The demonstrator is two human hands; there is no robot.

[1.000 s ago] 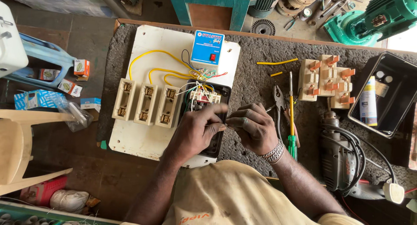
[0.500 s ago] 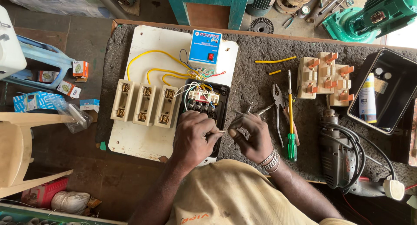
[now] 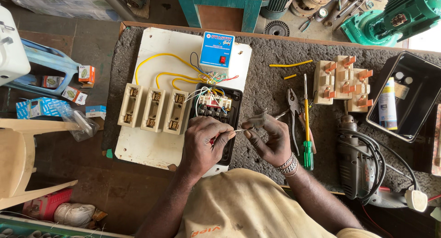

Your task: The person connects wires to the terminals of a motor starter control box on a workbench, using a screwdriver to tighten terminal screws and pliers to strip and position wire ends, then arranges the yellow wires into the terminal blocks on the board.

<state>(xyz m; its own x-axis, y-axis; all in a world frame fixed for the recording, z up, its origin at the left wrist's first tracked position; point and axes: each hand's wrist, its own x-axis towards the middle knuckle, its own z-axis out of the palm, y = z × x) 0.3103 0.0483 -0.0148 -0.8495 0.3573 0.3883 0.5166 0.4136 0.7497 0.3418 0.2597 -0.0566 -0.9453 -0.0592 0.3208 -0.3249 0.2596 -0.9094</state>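
My left hand (image 3: 204, 141) rests on the near part of a black starter box (image 3: 234, 98) and grips a small screwdriver with a red handle. Its thin metal shaft (image 3: 239, 130) points right. My right hand (image 3: 268, 137), with a metal bracelet on the wrist, pinches the shaft's tip between thumb and fingers. The box sits on a white board (image 3: 151, 148) that carries three cream fuse holders (image 3: 154, 109), yellow wires (image 3: 156, 58) and a blue control unit (image 3: 217, 50).
Pliers (image 3: 294, 105) and a yellow-green screwdriver (image 3: 306, 123) lie right of my hands. Further right are cream switch blocks (image 3: 342, 82), a power drill (image 3: 356, 155) with cord, and a black tray (image 3: 413, 100). Small boxes (image 3: 69, 91) lie on the floor at left.
My hands have drawn back from the starter box's terminals toward me. The small screwdriver now lies level between both hands, and the right hand has moved onto its tip.
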